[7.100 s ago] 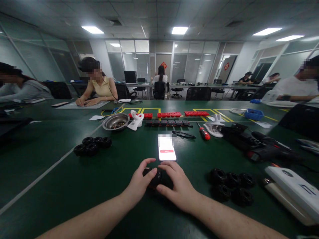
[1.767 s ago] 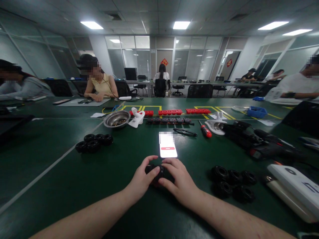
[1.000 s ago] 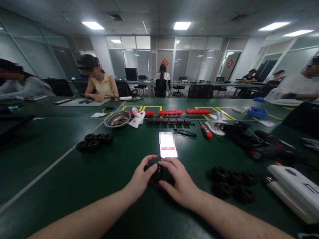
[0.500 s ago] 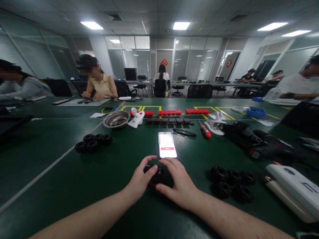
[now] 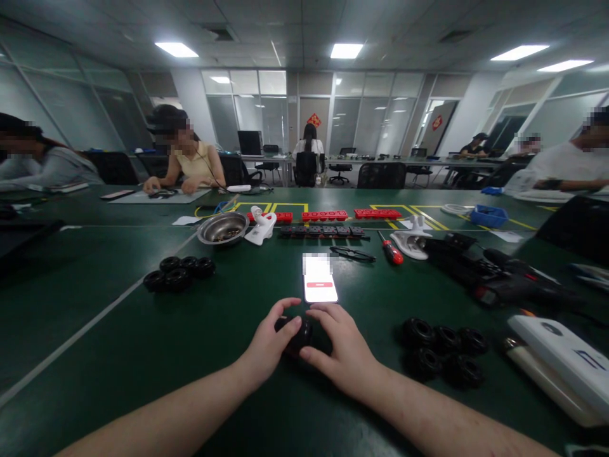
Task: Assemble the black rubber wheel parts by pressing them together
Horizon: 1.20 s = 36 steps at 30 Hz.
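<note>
At the near table edge, centre: left hand (image 5: pixel 268 348) and right hand (image 5: pixel 343 355) both curled around one black wheel (image 5: pixel 299 333) on the green mat (image 5: pixel 143 343) | lit phone (image 5: pixel 319 283) just beyond | wheel clusters left (image 5: pixel 178 274) and right (image 5: pixel 442 352), bare mat between | metal bowl (image 5: pixel 222 228) farther.

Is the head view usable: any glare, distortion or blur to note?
Head view: ceiling panels and the phone screen blow out; wide-angle bending stretches the white case at the right edge; the black part between both hands is dark and lacks detail; faces are pixelated.
</note>
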Each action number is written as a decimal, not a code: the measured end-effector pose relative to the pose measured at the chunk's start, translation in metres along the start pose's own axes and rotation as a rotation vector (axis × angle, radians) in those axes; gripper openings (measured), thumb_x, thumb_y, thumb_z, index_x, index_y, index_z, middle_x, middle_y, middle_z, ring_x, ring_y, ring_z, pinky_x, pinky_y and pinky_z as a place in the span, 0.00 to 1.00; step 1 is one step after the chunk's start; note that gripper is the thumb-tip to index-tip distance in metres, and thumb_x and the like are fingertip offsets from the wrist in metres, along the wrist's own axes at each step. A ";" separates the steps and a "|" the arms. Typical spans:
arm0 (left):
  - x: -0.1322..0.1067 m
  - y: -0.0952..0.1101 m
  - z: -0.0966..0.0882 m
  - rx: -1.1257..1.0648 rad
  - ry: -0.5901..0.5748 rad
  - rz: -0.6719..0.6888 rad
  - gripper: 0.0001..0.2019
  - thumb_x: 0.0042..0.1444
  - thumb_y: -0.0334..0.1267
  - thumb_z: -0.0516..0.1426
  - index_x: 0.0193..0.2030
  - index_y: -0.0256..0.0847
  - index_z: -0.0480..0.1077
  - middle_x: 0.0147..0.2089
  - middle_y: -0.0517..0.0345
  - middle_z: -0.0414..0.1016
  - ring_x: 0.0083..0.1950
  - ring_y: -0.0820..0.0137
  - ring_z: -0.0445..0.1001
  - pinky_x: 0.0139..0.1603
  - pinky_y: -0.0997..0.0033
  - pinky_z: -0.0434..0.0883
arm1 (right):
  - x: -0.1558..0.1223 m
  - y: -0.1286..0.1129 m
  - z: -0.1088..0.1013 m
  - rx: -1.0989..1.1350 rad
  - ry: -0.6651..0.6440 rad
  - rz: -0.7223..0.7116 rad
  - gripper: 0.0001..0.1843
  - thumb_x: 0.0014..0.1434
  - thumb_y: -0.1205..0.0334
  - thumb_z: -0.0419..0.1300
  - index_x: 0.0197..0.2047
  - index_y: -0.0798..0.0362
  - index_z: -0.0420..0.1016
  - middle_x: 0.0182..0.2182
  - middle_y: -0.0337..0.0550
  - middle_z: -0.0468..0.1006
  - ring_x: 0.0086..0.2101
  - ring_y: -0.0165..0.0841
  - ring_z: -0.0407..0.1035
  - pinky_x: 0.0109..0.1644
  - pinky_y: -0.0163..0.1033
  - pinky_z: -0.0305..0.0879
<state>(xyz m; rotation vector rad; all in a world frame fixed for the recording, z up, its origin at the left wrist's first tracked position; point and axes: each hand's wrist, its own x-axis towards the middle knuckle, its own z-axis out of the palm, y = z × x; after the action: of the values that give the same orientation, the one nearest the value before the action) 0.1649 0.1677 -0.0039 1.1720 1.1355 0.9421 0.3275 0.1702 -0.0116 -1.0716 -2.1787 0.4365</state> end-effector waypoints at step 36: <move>0.005 -0.007 -0.001 -0.015 0.006 0.007 0.18 0.50 0.45 0.51 0.47 0.43 0.57 0.37 0.56 0.64 0.36 0.66 0.69 0.29 0.70 0.69 | 0.001 -0.003 -0.001 0.097 -0.023 -0.094 0.21 0.50 0.66 0.58 0.48 0.51 0.62 0.45 0.46 0.64 0.46 0.37 0.58 0.49 0.44 0.57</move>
<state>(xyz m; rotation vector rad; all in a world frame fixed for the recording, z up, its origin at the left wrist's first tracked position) 0.1644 0.1712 -0.0118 1.1628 1.1281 0.9584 0.3262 0.1692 -0.0088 -0.9120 -2.1937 0.5085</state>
